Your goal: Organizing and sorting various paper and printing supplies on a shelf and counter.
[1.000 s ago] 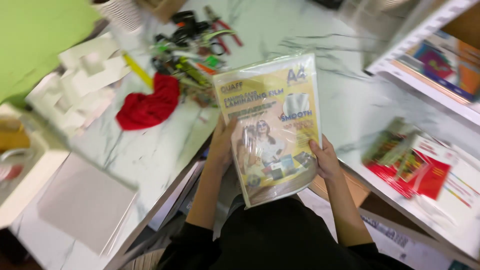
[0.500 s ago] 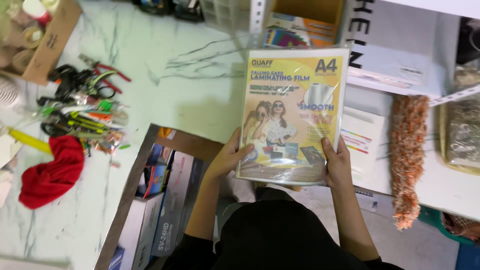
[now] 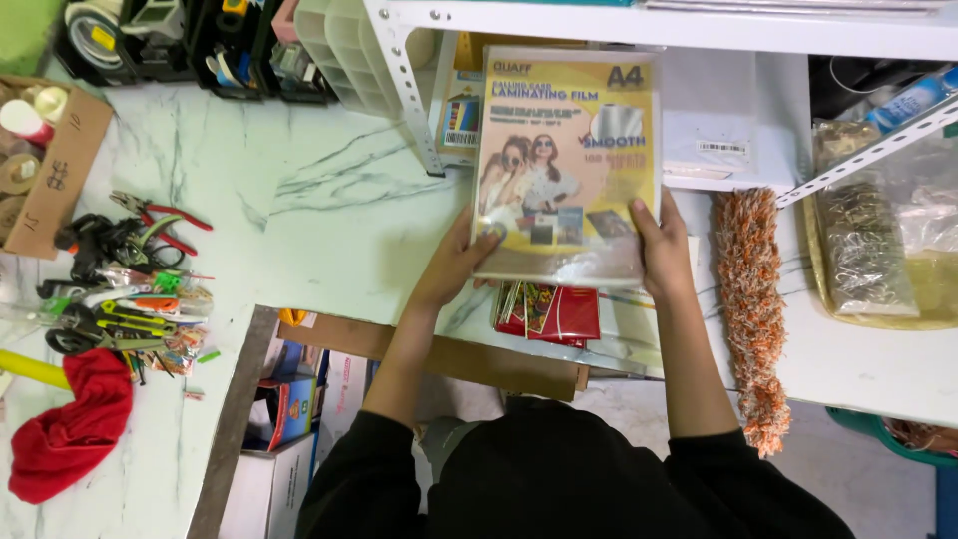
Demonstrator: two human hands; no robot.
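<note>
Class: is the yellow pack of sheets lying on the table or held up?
Held up: the left hand and right hand grip the yellow pack at its lower corners.

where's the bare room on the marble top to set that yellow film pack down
Bare marble lies between the tool pile, the grey organiser and the left hand. Crowded: under the film pack, around the red packets and orange duster.

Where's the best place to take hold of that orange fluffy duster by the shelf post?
Grip the orange duster at its near, lower end, coming from the person's side. It lies lengthwise with that end over the white surface edge, while its far end sits by the shelf post.
</note>
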